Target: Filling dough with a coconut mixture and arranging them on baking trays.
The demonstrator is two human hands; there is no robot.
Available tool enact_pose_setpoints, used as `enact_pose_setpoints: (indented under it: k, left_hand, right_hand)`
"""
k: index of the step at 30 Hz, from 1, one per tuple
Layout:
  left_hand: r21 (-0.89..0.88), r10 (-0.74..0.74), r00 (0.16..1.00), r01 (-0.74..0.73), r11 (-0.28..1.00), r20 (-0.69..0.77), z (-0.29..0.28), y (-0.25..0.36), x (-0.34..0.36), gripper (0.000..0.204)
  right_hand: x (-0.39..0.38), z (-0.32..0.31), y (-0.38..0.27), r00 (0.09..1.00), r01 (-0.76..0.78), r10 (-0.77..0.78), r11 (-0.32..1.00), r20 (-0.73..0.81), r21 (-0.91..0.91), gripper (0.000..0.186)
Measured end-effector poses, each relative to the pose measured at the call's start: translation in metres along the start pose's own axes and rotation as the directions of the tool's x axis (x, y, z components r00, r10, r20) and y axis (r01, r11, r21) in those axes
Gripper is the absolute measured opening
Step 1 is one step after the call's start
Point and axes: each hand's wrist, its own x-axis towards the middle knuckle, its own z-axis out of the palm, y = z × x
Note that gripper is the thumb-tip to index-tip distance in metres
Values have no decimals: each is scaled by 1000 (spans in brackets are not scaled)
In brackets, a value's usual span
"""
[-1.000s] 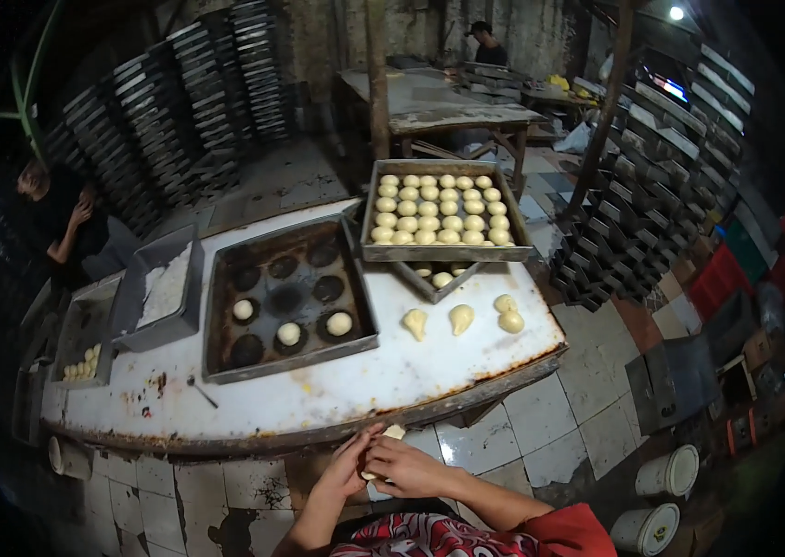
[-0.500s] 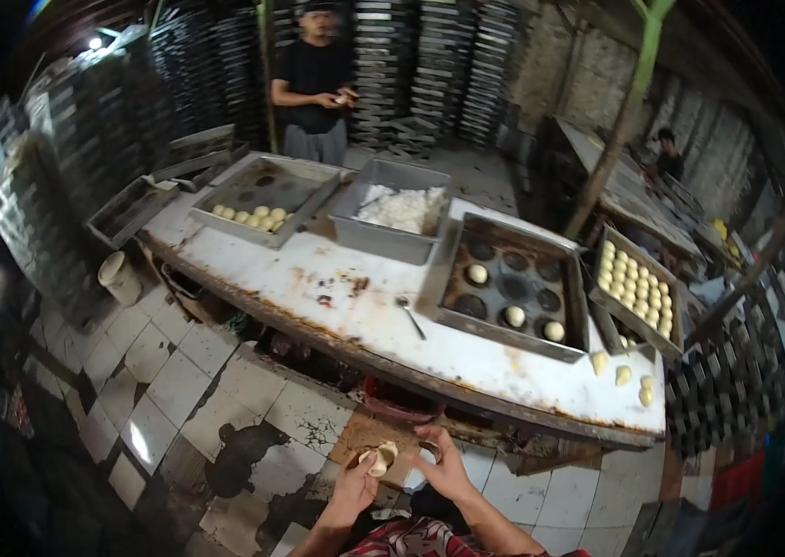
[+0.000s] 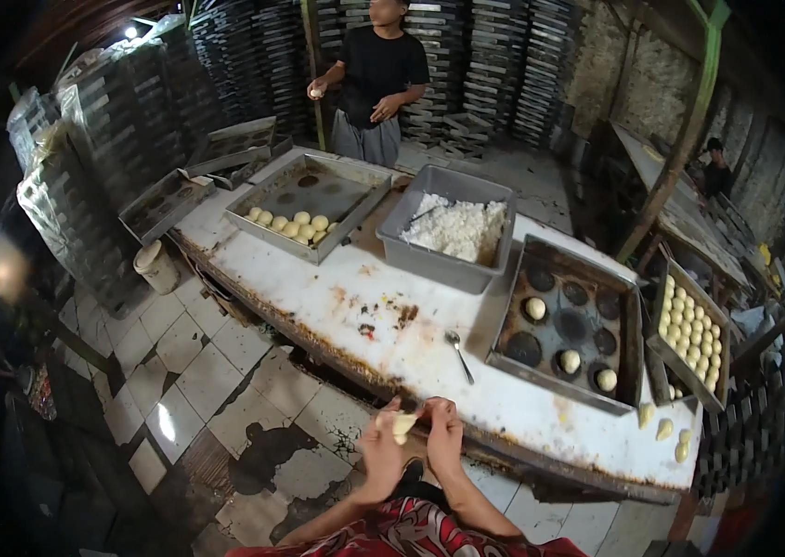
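At the lower middle, by the worktop's front edge, my left hand holds a piece of pale dough, its fingers closed round it. My right hand has its fingers curled and pinched at the dough's right edge. Beyond them on the stained white worktop lie a metal spoon and a blackened tray with three dough balls in separate round spots. Several loose dough pieces lie at the worktop's right end.
A grey tub of white crumbly stuff, a tray of dough balls and a fuller tray stand on the worktop. A co-worker stands behind it; another person is far right. Stacked pans line the back.
The view has swung left. My hands, apart half a second ago, have come together at the dough. The co-worker's hands have moved apart from each other.
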Motion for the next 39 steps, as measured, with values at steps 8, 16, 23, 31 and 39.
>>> enact_pose_setpoints:
  k: [8,16,23,31,39]
  left_hand:
    - [-224,-506,820,564,795,269,2,-10,58,40]
    - [-112,-548,691,664,740,471,-24,-4,149,35]
    - [311,-460,695,341,887,553,-23,-17,230,45]
    - [111,-434,323,682,723,841,28,122,307,46]
    - [210,-702,371,777,593,608,-25,93,343,55]
  right_hand:
    - [113,-52,12,886,329,-455,479,90,-814,26]
    - [138,-56,53,855,123,-498,-74,143,-990,19]
    - [136,56,-8,887,-90,-215,788,-409,-609,8]
    - [318,154,-144,859,240,-500,213,106,-947,14]
    - [430,146,-89,811,580,354,-395,465,-712,11]
